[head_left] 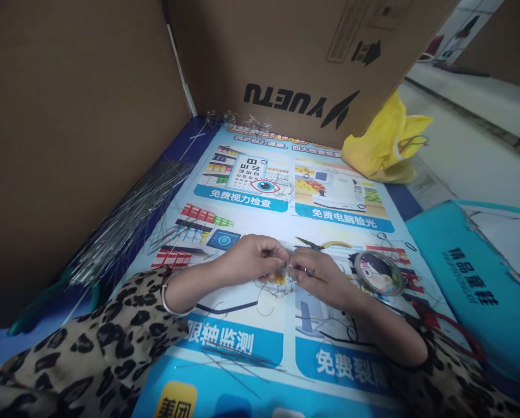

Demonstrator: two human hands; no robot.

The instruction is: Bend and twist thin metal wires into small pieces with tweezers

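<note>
My left hand [263, 256] and my right hand [314, 273] meet over the middle of the printed poster [288, 342]. Both are closed in a pinch, fingertips nearly touching, on thin wire [291, 266]; its exact shape is too small to make out. Fine loops of wire hang just under the fingers. Beyond my right hand lie pliers [325, 244] with yellow handles. A roll of clear tape [378, 273] rests to the right of that hand. Several dark cut wires [238, 354] are scattered on the poster nearer to me.
A long bundle of straight wires [125, 226] lies at the left. Cardboard [286, 52] walls the far side. At the right are a yellow bag [379, 145], a teal box [469, 278] and a red-handled tool [449, 331]. Twisted wire pieces [246, 123] sit at the back.
</note>
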